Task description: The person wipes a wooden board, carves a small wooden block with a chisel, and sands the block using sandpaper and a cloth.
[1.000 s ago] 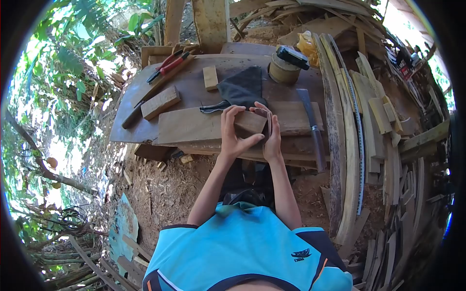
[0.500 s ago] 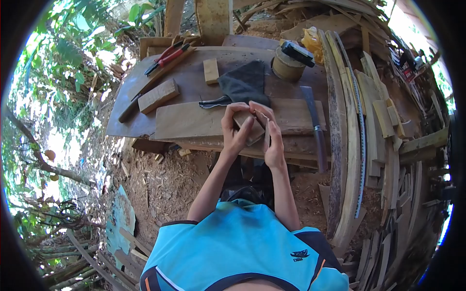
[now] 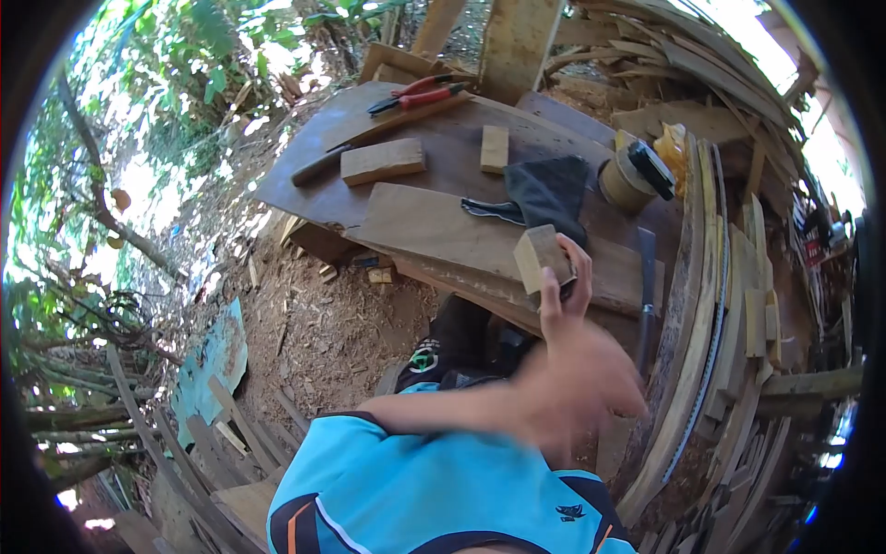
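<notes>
While the right hand (image 3: 570, 310) pinches the wooden block (image 3: 539, 258), best hold it still; I cannot tell if the blurry left hand (image 3: 591, 374) grips.

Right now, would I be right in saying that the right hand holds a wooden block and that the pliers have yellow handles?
The pliers have red handles, not yellow ones, as the head view shows; the right hand does hold a wooden block.
</notes>
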{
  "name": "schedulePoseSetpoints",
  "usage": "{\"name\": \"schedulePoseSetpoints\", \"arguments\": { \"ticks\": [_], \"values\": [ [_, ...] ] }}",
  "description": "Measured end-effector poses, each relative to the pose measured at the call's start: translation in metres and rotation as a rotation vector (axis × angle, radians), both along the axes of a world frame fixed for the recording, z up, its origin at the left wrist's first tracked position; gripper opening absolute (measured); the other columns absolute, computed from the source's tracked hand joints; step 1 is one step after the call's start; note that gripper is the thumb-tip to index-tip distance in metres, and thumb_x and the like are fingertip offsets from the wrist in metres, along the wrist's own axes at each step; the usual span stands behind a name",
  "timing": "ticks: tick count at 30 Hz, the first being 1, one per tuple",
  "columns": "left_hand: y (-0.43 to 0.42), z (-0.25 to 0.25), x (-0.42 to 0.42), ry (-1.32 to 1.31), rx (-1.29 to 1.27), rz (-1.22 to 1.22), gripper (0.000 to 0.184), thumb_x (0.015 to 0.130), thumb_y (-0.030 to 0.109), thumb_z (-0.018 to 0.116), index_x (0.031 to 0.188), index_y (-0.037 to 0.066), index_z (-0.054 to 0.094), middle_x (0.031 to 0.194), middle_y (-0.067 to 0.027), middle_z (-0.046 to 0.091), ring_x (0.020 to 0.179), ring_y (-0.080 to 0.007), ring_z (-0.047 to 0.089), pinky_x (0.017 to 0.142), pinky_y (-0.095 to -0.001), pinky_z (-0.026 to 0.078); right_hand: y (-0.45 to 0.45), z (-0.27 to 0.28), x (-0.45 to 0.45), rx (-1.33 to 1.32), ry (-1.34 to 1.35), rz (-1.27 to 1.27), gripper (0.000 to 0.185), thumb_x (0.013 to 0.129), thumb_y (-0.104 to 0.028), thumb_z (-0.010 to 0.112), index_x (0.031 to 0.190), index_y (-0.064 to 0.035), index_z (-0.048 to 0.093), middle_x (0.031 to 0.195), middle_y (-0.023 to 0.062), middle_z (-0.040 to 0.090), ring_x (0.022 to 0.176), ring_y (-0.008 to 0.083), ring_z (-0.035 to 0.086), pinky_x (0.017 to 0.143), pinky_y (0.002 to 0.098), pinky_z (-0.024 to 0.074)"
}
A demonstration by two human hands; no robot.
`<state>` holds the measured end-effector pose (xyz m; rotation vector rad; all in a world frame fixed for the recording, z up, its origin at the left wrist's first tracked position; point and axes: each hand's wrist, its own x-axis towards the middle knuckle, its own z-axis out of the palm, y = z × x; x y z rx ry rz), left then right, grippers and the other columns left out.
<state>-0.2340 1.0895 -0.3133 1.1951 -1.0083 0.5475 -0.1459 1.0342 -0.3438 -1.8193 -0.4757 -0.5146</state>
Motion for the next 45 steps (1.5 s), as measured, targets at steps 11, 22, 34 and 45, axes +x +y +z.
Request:
{"name": "schedulePoseSetpoints", "arguments": {
  "ticks": [11, 22, 34, 45],
  "values": [
    [-0.07, 0.131, -0.044, 0.005, 0.127, -1.362, 0.031, 0.089, 0.023, 0.044, 0.107, 0.001, 0.057, 0.099, -0.014, 0.057, 0.087, -0.032, 0.054, 0.084, -0.0431, 0.039, 0.002, 0.0, -0.002, -0.046, 0.014, 0.0, 0.039, 0.081, -0.01, 0.051, 0.118, -0.0004, 0.052, 0.116, 0.0142, 0.054, 0.112, 0.0296, 0.049, 0.099, 0.0386, 0.0348],
    [-0.076, 0.125, -0.046, 0.081, 0.159, -1.419, 0.028, 0.089, 0.022, 0.046, 0.103, 0.001, 0.059, 0.094, -0.0124, 0.058, 0.084, -0.0287, 0.055, 0.079, -0.0404, 0.041, 0.001, -0.002, -0.003, -0.074, 0.002, -0.005, 0.039, 0.081, -0.013, 0.051, 0.119, -0.0015, 0.052, 0.115, 0.0156, 0.054, 0.11, 0.0295, 0.05, 0.098, 0.0391, 0.0361],
    [-0.079, 0.121, -0.051, 0.109, 0.186, -1.46, 0.026, 0.089, 0.02, 0.047, 0.099, 0.001, 0.061, 0.089, -0.0108, 0.059, 0.08, -0.0252, 0.056, 0.074, -0.0375, 0.042, 0.001, -0.001, -0.004, -0.107, -0.025, -0.029, 0.038, 0.083, -0.012, 0.051, 0.119, -0.0024, 0.051, 0.117, 0.0152, 0.054, 0.112, 0.0307, 0.049, 0.099, 0.04, 0.0355],
    [-0.076, 0.118, -0.048, 0.15, 0.178, -1.463, 0.024, 0.089, 0.019, 0.048, 0.096, 0.001, 0.063, 0.084, -0.0093, 0.06, 0.076, -0.0219, 0.056, 0.07, -0.0349, 0.044, 0.002, -0.002, -0.004, -0.132, -0.005, -0.051, 0.038, 0.083, -0.015, 0.051, 0.119, -0.0032, 0.051, 0.118, 0.0142, 0.054, 0.114, 0.0297, 0.048, 0.1, 0.0407, 0.0343]
  ]
}}
